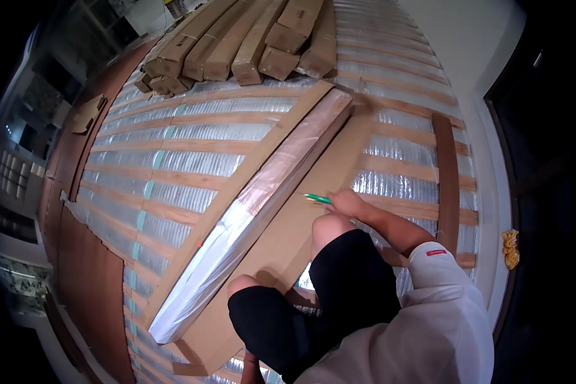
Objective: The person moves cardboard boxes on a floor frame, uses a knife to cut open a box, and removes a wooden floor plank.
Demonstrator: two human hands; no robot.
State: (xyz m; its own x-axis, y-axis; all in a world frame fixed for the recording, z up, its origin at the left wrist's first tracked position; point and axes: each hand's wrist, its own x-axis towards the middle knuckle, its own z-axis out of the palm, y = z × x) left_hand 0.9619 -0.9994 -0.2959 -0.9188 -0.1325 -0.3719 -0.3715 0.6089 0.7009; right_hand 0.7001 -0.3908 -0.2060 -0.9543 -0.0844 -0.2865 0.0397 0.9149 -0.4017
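My right hand [348, 204] is closed around a slim green tool [317, 198], whose exact kind I cannot make out. It is held above the spread cardboard flap, by my right knee. Across the middle lies a long opened carton [262, 148], slanting from lower left to upper right. In it rests a long bundle [262, 192] wrapped in clear and whitish plastic film, with reddish-brown wood showing through at the upper part. The carton's wide flap [329, 160] lies folded out beneath my knees. Low in the view, part of my left arm [252, 370] shows beside my thigh; its fingers are hidden.
Several closed long cartons [237, 45] are stacked at the far side. Wooden battens [397, 168] run across silver foil [237, 131] over the floor. Brown floorboards [96, 256] cover the left side. One dark plank [446, 179] lies at right, near a yellow packet [510, 249] by the wall.
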